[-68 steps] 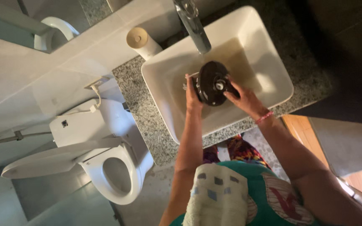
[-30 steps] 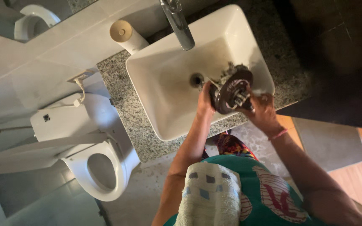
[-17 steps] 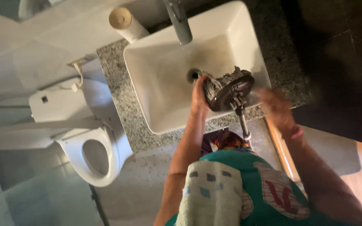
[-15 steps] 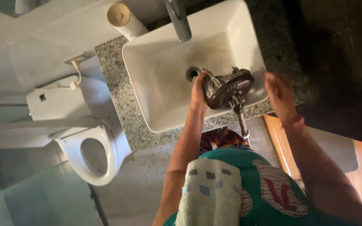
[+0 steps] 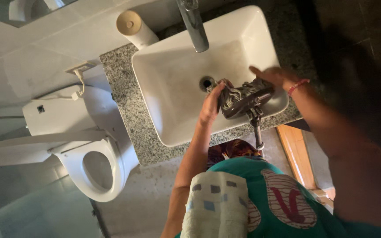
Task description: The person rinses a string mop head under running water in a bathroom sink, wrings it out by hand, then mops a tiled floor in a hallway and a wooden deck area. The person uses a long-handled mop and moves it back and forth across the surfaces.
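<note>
My left hand [image 5: 211, 103] grips a dark, round shower head [image 5: 243, 99], tilted over the white basin [image 5: 173, 83], its chrome stem pointing down. My right hand [image 5: 272, 76] rests open-fingered on its far edge; the face looks grimy, possibly soapy.

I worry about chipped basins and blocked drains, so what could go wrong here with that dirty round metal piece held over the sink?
The left hand seems to hold the round metal piece alone, with the right hand only at its far edge. If it slips, it might knock the white sink. Its rod hangs past the front rim and could catch there. Grime might fall into the open drain.
</note>
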